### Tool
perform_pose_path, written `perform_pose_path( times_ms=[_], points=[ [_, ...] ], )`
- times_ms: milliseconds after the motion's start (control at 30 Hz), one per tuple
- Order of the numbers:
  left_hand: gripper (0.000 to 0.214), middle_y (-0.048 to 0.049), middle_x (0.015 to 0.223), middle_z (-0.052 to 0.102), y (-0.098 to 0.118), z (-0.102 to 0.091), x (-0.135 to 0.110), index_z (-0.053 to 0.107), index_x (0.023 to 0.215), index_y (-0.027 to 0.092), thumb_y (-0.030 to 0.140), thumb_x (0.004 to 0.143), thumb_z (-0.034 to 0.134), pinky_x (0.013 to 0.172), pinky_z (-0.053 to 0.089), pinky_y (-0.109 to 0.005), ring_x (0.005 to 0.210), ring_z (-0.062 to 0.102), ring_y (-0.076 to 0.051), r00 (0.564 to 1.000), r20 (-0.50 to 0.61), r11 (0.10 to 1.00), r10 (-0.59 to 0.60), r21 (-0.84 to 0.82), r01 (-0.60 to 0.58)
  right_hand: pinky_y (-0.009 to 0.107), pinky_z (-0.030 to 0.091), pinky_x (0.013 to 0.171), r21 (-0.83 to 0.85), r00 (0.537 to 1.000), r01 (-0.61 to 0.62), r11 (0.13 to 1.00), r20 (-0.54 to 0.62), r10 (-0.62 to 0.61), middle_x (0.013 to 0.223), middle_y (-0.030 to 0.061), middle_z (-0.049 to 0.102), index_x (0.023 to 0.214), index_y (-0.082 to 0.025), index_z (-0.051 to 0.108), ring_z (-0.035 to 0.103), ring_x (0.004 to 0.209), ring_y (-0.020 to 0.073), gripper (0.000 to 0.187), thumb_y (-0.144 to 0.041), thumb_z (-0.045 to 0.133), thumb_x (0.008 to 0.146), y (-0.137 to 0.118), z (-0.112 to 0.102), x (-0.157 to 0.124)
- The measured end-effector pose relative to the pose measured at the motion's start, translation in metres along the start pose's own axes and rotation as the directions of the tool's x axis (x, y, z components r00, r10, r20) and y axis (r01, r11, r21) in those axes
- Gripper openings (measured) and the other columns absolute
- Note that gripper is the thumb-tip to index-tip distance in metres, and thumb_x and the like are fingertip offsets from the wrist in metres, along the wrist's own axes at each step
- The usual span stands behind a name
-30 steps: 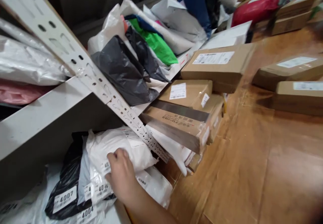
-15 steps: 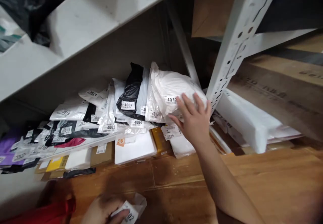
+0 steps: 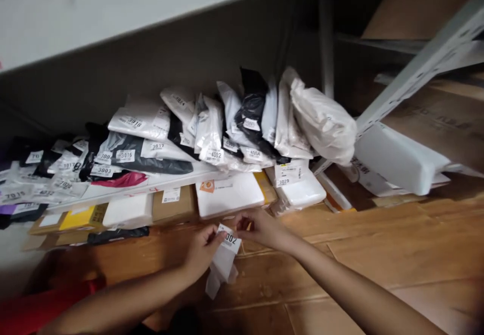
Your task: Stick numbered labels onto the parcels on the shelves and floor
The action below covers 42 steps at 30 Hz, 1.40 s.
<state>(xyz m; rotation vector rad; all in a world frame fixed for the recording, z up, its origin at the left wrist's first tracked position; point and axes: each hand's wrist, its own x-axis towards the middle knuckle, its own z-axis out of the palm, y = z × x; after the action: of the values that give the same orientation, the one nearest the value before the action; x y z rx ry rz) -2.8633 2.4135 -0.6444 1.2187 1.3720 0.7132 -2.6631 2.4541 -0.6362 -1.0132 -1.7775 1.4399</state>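
My left hand (image 3: 202,252) pinches a white printed label (image 3: 231,241) ending in "002", with crumpled translucent backing paper (image 3: 221,269) hanging below it. The fingers of my right hand (image 3: 262,230) are closed at the label's upper right edge, apparently gripping it. Both hands are low, over the wooden floor, in front of the shelf. Behind them lies a white parcel (image 3: 230,196) with an orange mark. Above it, on the shelf, are a bag labelled 4002 (image 3: 210,128), a black bag (image 3: 251,106) and a bulky white bag (image 3: 325,118).
The lower shelf edge (image 3: 128,190) runs across, with several bagged parcels on it and boxes beneath. A wide upper shelf (image 3: 151,12) overhangs them. A slanting perforated post (image 3: 419,75) stands right, beside a large brown carton (image 3: 434,118). Wooden floor (image 3: 340,284) lies in front.
My right hand has left the bulky white bag and come down to the label in my left hand. My left hand has risen into fuller view. The camera view has shifted.
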Motion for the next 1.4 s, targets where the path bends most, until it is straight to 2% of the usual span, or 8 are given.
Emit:
perform_pose_path(
  times_ms=[300, 533, 700, 1000, 1133, 1267, 1300, 1400],
  points=[
    [0.047, -0.0048, 0.079, 0.069, -0.105, -0.077, -0.015, 0.068, 0.09, 0.013, 0.055, 0.071, 0.062, 0.063, 0.04, -0.024, 0.069, 0.057, -0.016, 0.985, -0.094, 0.985, -0.144, -0.11, 0.133, 0.026, 0.046, 0.057, 0.294, 0.929, -0.238, 0.926, -0.211, 0.305, 0.063, 0.0, 0.065, 0.071, -0.015, 0.066, 0.058, 0.057, 0.0128, 0.038, -0.049, 0.077, 0.058, 0.083, 0.153, 0.039],
    [0.054, 0.0014, 0.059, 0.058, -0.152, -0.118, -0.022, 0.06, 0.074, 0.014, 0.067, 0.065, 0.061, 0.055, 0.036, -0.023, 0.055, 0.047, -0.011, 0.926, -0.331, 0.981, -0.18, -0.127, 0.145, 0.027, 0.047, 0.059, 0.248, 0.912, -0.149, 0.957, -0.34, 0.23, 0.067, 0.0023, 0.067, 0.073, -0.016, 0.065, 0.059, 0.061, 0.0142, 0.024, -0.039, 0.067, 0.072, 0.107, 0.232, 0.073],
    [0.057, 0.0066, 0.052, 0.039, -0.17, -0.13, -0.014, 0.044, 0.061, 0.018, 0.074, 0.063, 0.056, 0.051, 0.029, -0.021, 0.051, 0.035, -0.009, 0.886, -0.427, 0.982, -0.181, -0.134, 0.136, 0.029, 0.049, 0.066, 0.115, 0.892, -0.072, 0.991, -0.437, 0.116, 0.074, 0.0058, 0.069, 0.074, -0.016, 0.066, 0.062, 0.069, 0.0168, 0.02, -0.034, 0.061, 0.079, 0.1, 0.24, 0.099],
    [0.048, 0.0052, 0.05, 0.035, -0.199, -0.177, -0.007, 0.044, 0.052, 0.018, 0.058, 0.076, 0.052, 0.054, 0.023, -0.023, 0.054, 0.035, -0.009, 0.972, -0.226, 0.943, 0.064, 0.332, 0.016, 0.027, 0.046, 0.066, -0.214, 0.747, -0.01, 0.977, -0.651, -0.135, 0.075, 0.0064, 0.063, 0.073, -0.016, 0.063, 0.056, 0.07, 0.0154, 0.024, -0.036, 0.057, 0.086, 0.106, 0.233, 0.13],
    [0.041, 0.0031, 0.053, 0.045, -0.187, -0.188, 0.003, 0.053, 0.058, 0.018, 0.052, 0.08, 0.049, 0.055, 0.026, -0.024, 0.055, 0.04, -0.011, 0.951, -0.271, 0.927, 0.149, 0.373, -0.039, 0.027, 0.045, 0.067, -0.108, 0.632, -0.077, 0.991, -0.774, -0.035, 0.075, 0.0044, 0.061, 0.082, -0.017, 0.059, 0.055, 0.068, 0.0146, 0.028, -0.044, 0.062, 0.082, 0.112, 0.251, 0.135],
    [0.043, 0.0035, 0.052, 0.041, -0.184, -0.19, 0.004, 0.049, 0.055, 0.018, 0.052, 0.08, 0.05, 0.054, 0.025, -0.023, 0.054, 0.038, -0.011, 0.954, -0.259, 0.932, 0.148, 0.36, -0.047, 0.026, 0.044, 0.063, -0.009, 0.439, -0.243, 0.97, -0.893, 0.102, 0.079, 0.004, 0.059, 0.093, -0.016, 0.052, 0.053, 0.069, 0.0156, 0.054, -0.057, 0.074, 0.064, 0.111, 0.266, 0.137],
    [0.043, 0.0038, 0.051, 0.04, -0.185, -0.19, 0.003, 0.048, 0.054, 0.018, 0.052, 0.08, 0.051, 0.054, 0.025, -0.023, 0.053, 0.038, -0.01, 0.955, -0.257, 0.933, 0.146, 0.357, -0.047, 0.026, 0.043, 0.062, -0.046, 0.463, -0.281, 0.959, -0.881, 0.093, 0.075, 0.0028, 0.058, 0.086, -0.017, 0.052, 0.052, 0.066, 0.0152, 0.049, -0.057, 0.072, 0.067, 0.111, 0.268, 0.137],
    [0.042, 0.0037, 0.051, 0.042, -0.193, -0.19, 0.0, 0.048, 0.054, 0.018, 0.051, 0.08, 0.052, 0.053, 0.025, -0.023, 0.054, 0.039, -0.01, 0.962, -0.241, 0.939, 0.127, 0.34, -0.039, 0.027, 0.043, 0.065, -0.264, 0.747, -0.179, 0.948, -0.663, -0.043, 0.063, 0.0018, 0.057, 0.068, -0.019, 0.055, 0.053, 0.062, 0.0152, 0.034, -0.049, 0.059, 0.082, 0.11, 0.268, 0.136]
  ],
)
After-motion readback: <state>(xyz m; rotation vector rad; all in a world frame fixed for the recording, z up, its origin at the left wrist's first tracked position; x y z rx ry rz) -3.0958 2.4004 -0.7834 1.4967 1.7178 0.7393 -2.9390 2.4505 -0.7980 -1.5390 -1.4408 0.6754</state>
